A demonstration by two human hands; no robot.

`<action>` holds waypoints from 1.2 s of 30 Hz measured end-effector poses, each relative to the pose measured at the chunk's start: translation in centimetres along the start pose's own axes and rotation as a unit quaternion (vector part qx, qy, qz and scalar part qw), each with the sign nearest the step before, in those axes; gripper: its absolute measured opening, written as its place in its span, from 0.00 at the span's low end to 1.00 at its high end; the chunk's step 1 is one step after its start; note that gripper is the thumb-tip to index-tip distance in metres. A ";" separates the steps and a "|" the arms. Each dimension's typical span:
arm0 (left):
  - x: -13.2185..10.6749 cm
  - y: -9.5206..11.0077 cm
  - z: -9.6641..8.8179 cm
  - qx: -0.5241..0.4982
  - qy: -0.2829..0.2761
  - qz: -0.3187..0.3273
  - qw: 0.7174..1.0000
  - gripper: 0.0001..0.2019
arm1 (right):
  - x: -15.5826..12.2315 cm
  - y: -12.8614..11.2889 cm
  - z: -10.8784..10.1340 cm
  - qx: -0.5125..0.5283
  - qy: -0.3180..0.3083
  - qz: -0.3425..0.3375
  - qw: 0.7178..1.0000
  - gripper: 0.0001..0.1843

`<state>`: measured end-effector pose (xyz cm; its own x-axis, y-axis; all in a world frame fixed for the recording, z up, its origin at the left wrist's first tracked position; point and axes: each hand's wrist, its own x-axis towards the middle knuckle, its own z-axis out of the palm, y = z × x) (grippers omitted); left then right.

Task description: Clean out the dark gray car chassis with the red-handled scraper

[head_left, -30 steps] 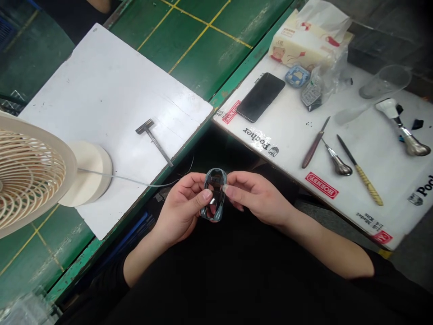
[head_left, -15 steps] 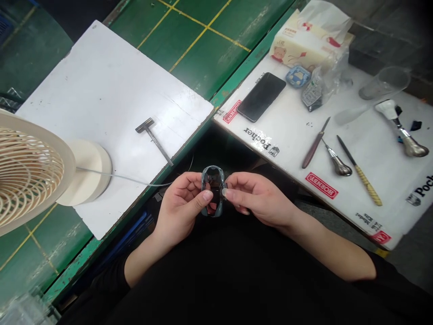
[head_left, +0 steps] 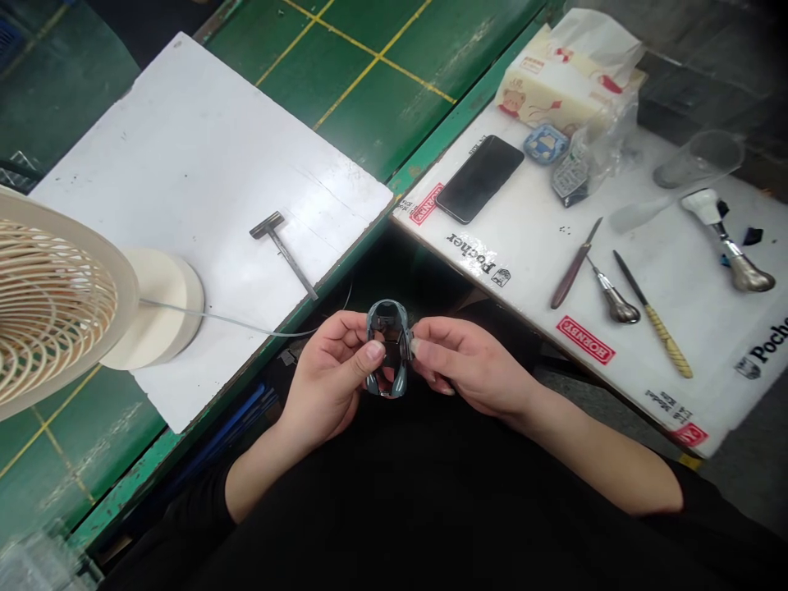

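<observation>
Left hand (head_left: 326, 379) and right hand (head_left: 473, 357) — both gripping 1 hollow toy-car shell (head_left: 387, 316) (grey).

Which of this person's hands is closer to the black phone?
The right hand is nearer, with the phone lying ahead of it. The left hand is farther away, on the other side of the model car body that both hands hold.

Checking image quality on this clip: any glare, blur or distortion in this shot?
Head view: soft, even lighting, darkening toward the top-right corner; the model car shell fairly sharp, with small highlights on its glossy surface; the fan at the left edge looks stretched by lens distortion.
</observation>
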<state>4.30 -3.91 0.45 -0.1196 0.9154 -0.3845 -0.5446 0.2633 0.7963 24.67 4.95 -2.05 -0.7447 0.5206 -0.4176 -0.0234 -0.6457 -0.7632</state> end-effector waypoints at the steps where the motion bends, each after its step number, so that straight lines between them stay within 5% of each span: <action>1: 0.0 0.0 0.0 -0.003 -0.001 -0.005 1.000 0.10 | 0.0 0.1 0.0 0.001 -0.002 -0.006 1.000 0.28; 12: -0.1 0.0 0.0 -0.045 -0.019 -0.063 0.997 0.13 | 0.4 0.4 0.4 -0.030 0.025 -0.044 0.998 0.25; 21: -0.4 -0.5 -0.9 0.029 -0.059 -0.036 0.997 0.11 | 0.1 0.2 -0.3 -0.040 0.050 -0.082 0.995 0.18; 36: -0.2 -0.2 -0.5 0.011 -0.036 -0.037 0.999 0.13 | -0.2 -0.3 -0.3 -0.046 0.035 -0.022 0.998 0.22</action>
<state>4.03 -4.24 0.16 -0.0193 0.9129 -0.4077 -0.5320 0.3359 0.7773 25.04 5.21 -1.83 -0.6959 0.5874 -0.4131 0.0079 -0.5689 -0.8224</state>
